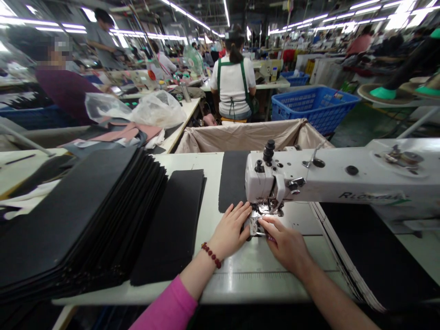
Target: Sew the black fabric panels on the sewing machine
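Observation:
A white sewing machine (330,172) stands on the table, its presser foot (266,209) low over the metal plate. My left hand (232,231), with a beaded bracelet (211,255) at the wrist, lies flat with fingers stretched toward the foot, at the near edge of a black panel (235,181). My right hand (287,243) is just right of the plate, fingers bent and pressed together with their tips by the metal guide (255,227). A small purplish bit shows under its fingers; the rest is hidden by the hand.
Left are a tall stack of black panels (85,206) and a smaller pile (172,220). More dark panels (378,252) lie right. Beyond the table are a beige cloth-lined bin (240,135), a blue basket (312,110) and a seated person in a green apron (233,87).

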`<action>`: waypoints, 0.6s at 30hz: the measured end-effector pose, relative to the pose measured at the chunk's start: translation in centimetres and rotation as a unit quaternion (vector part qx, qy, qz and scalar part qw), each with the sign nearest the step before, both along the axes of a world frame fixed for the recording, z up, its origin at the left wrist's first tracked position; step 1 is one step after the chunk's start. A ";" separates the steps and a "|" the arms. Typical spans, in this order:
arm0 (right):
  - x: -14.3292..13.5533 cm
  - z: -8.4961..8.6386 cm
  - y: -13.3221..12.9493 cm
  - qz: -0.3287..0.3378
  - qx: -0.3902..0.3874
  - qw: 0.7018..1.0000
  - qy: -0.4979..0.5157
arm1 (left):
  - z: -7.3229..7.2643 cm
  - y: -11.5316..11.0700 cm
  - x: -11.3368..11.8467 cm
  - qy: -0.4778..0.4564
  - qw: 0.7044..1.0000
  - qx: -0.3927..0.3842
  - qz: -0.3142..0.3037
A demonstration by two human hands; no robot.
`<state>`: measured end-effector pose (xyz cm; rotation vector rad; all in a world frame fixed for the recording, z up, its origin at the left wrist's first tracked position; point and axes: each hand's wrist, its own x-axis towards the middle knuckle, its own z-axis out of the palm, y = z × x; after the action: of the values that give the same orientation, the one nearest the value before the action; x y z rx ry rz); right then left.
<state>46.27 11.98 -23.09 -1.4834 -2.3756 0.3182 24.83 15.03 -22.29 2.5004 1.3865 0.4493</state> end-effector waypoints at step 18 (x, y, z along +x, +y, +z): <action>-0.4 -0.5 -0.3 0.001 0.030 0.999 0.023 | 0.1 -0.5 -0.1 -0.006 1.000 0.019 0.009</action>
<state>45.85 11.66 -23.56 -1.4313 -2.3303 0.2759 24.78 14.56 -22.20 2.5133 1.4098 0.4993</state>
